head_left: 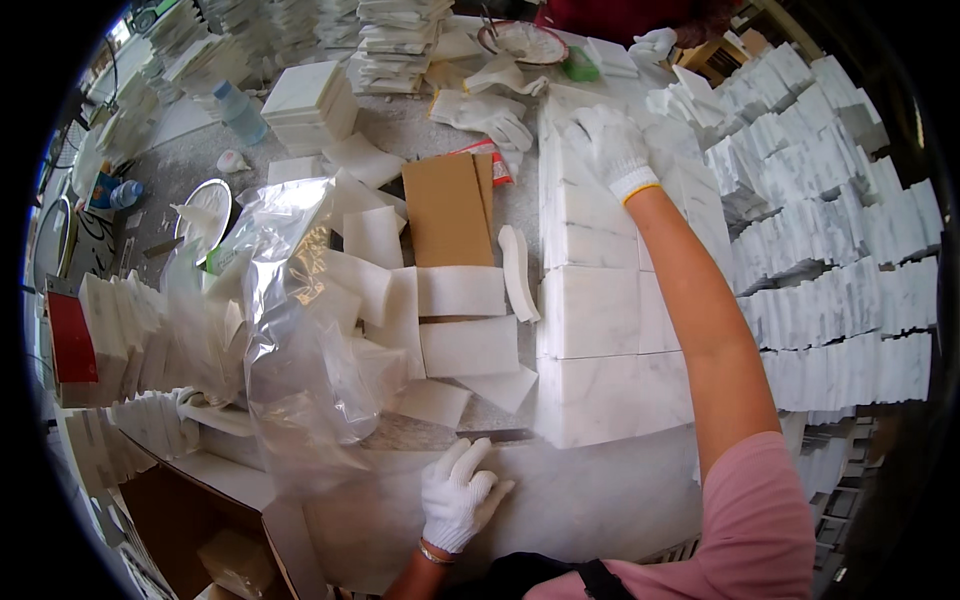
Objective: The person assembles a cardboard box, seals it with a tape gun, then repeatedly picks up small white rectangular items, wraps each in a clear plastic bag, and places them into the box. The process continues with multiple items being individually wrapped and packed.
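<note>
As seen in the head view, the gloved right hand (605, 140) is placed over the far end of the white marble tiles (600, 312), fingers slightly bent; whether it grips one cannot be determined. At the near side, the gloved left hand (460, 500) is half open, holding nothing, right of the clear plastic bag (300, 345).

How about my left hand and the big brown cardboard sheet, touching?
Apart: the head view shows white sheets between left hand and brown cardboard sheet.
</note>
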`<state>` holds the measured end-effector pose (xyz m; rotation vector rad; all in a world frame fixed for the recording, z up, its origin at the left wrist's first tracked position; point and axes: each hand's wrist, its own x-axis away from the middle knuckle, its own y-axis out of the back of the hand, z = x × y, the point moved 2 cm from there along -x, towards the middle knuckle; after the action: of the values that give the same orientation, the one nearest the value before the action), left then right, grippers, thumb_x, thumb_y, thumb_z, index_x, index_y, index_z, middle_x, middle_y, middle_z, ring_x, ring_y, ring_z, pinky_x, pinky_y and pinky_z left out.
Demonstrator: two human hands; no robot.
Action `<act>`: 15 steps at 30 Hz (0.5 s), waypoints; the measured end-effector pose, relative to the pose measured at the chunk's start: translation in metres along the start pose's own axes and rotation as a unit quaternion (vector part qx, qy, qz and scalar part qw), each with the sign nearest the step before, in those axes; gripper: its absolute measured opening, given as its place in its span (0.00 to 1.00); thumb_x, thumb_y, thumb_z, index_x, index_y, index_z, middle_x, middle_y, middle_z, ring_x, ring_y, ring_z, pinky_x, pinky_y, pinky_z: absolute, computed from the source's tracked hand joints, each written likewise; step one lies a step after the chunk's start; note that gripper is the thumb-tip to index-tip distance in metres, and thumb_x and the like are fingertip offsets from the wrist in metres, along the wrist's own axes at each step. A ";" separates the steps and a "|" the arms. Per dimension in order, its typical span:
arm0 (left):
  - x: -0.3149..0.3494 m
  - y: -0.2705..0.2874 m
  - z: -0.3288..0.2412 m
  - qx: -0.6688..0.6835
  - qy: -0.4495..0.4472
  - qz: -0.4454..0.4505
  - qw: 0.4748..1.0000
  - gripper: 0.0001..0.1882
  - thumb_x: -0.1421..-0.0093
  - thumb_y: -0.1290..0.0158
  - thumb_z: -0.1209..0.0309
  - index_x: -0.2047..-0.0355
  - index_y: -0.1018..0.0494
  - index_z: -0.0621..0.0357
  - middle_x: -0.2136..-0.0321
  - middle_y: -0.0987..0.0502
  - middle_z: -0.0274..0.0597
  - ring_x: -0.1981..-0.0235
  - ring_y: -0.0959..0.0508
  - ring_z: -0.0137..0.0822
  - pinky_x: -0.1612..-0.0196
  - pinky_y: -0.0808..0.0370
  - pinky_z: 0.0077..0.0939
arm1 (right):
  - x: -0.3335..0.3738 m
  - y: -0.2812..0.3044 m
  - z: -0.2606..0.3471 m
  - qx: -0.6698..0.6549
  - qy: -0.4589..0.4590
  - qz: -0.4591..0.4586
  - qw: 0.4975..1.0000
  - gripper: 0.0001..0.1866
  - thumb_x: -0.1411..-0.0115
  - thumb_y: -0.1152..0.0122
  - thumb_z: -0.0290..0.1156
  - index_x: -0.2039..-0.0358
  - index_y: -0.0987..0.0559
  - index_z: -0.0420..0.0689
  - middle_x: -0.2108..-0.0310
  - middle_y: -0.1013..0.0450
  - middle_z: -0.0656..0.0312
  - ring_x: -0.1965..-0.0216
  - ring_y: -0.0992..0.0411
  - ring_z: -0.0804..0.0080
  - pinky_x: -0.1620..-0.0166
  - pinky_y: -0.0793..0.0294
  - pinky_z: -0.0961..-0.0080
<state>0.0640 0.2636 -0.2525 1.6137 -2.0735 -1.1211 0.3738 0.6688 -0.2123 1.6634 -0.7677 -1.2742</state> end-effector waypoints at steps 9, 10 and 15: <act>-0.001 -0.003 0.001 0.020 -0.014 -0.010 1.000 0.18 0.61 0.25 0.65 0.78 0.27 0.49 0.49 0.20 0.43 0.49 0.21 0.53 0.57 0.26 0.43 | -0.018 0.064 -0.014 -0.111 -0.005 0.092 0.989 0.28 0.44 0.35 0.58 0.53 0.19 0.48 0.63 0.20 0.54 0.55 0.23 0.50 0.51 0.25 0.58; 0.000 -0.003 0.000 0.015 -0.015 -0.012 1.000 0.18 0.61 0.25 0.64 0.78 0.27 0.49 0.49 0.20 0.43 0.49 0.21 0.53 0.57 0.26 0.44 | -0.019 0.075 -0.017 -0.118 0.002 0.141 0.983 0.29 0.45 0.34 0.59 0.53 0.19 0.48 0.62 0.20 0.54 0.55 0.23 0.51 0.51 0.25 0.58; 0.008 -0.008 0.004 0.010 -0.023 -0.026 0.999 0.18 0.59 0.26 0.63 0.78 0.27 0.50 0.48 0.20 0.43 0.47 0.22 0.53 0.52 0.26 0.46 | -0.007 0.150 0.017 -0.014 0.051 0.209 0.976 0.30 0.48 0.29 0.58 0.54 0.20 0.49 0.59 0.19 0.57 0.58 0.21 0.56 0.53 0.23 0.60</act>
<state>0.0641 0.2572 -0.2623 1.6750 -2.0895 -1.1686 0.3613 0.6073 -0.0748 1.4355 -0.9718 -0.8927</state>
